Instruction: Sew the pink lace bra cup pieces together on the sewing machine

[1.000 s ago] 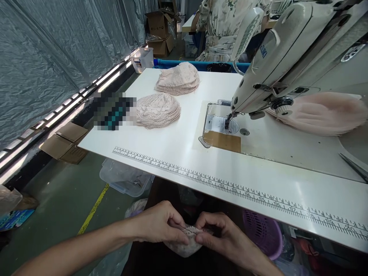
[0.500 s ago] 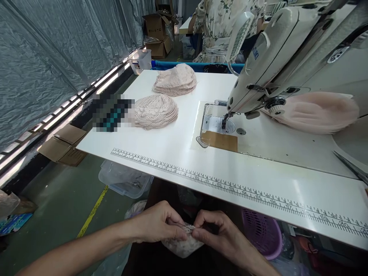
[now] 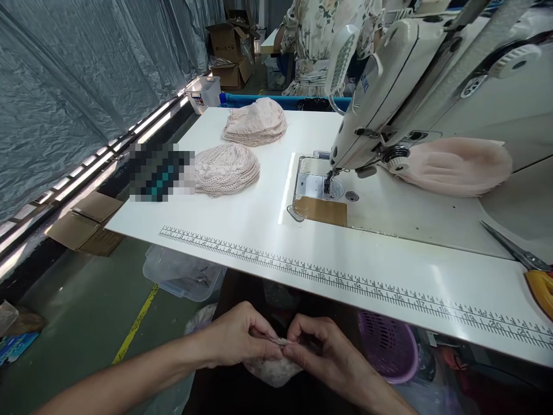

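Below the table's front edge, my left hand (image 3: 253, 337) pinches the upper edge of a pale patterned fabric piece (image 3: 273, 372). My right hand (image 3: 313, 346) grips the same edge from the other side, its thumb and fingers pressed together close to my left fingertips. The fabric hangs like a small pouch under both hands; my fingers hide part of its top edge. On the white table (image 3: 242, 225) lie two stacks of similar lace pieces, a near stack (image 3: 227, 170) and a far stack (image 3: 254, 122). A sewing machine (image 3: 380, 98) stands on the right.
Beige padded fabric (image 3: 458, 166) lies under the machine arm. Scissors (image 3: 518, 251) with yellow handles rest at the right. A purple basket (image 3: 389, 349) and a clear plastic bin (image 3: 181, 274) are below the table. A person in floral clothing (image 3: 317, 40) is behind it.
The view has shifted slightly to the right, bringing the scissors' yellow handles into sight. My hands have come slightly closer together on the fabric edge.
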The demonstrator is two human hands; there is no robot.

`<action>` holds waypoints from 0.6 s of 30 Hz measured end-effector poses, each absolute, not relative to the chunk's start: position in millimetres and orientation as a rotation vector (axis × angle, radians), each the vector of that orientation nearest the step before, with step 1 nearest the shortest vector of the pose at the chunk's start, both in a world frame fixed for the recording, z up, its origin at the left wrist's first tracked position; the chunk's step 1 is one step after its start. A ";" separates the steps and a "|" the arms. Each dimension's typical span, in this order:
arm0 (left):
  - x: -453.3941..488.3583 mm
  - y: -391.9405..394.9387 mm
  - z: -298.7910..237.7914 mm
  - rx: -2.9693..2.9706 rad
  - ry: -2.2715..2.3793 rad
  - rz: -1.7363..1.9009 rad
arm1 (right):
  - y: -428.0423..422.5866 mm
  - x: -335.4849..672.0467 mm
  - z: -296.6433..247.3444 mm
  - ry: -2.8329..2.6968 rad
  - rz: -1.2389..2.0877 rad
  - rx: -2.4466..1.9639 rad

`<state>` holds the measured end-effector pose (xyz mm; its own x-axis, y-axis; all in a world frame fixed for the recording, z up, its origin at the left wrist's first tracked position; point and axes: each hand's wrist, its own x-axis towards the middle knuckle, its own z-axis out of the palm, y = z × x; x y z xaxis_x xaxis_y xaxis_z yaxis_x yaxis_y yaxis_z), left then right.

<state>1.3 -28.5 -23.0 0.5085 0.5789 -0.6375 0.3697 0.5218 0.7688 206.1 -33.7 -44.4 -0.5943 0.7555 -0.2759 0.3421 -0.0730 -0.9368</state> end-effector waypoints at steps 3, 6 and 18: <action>2.3 -27.4 -23.7 1.035 1.068 0.179 | -33.1 208.6 -42.2 -1.859 1.708 -1.167; 5.2 -26.8 -23.7 1.012 1.044 0.201 | -34.2 211.4 -40.8 -1.840 1.702 -1.156; 10.2 -28.4 -18.0 1.002 1.099 0.163 | -38.9 217.0 -41.8 -1.841 1.739 -1.152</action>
